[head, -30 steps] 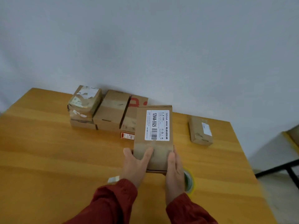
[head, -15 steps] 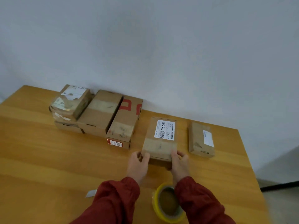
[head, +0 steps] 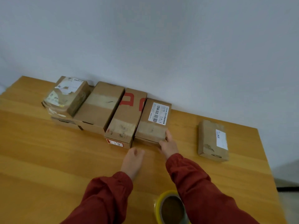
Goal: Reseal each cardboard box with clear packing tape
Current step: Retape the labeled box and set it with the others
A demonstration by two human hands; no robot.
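Observation:
A brown box with a white barcode label (head: pixel 152 121) lies flat against the red-printed box (head: pixel 127 118) in the row by the wall. My right hand (head: pixel 168 143) touches its near right corner, thumb up along the side. My left hand (head: pixel 133 157) hovers over the table just in front of the row, fingers loosely curled, holding nothing. The tape roll (head: pixel 169 207) with a yellow rim stands near the table's front edge, partly behind my right sleeve.
Left in the row are a taped plain box (head: pixel 100 107) and a stack with a torn-label box (head: pixel 66 96) on top. A separate small box with a white label (head: pixel 212 140) lies to the right. The wooden table (head: pixel 48 159) ends close at the right.
The labelled box went from held up in both hands, down to the table, then slid left against the red-printed box. My left hand has let go and drawn back.

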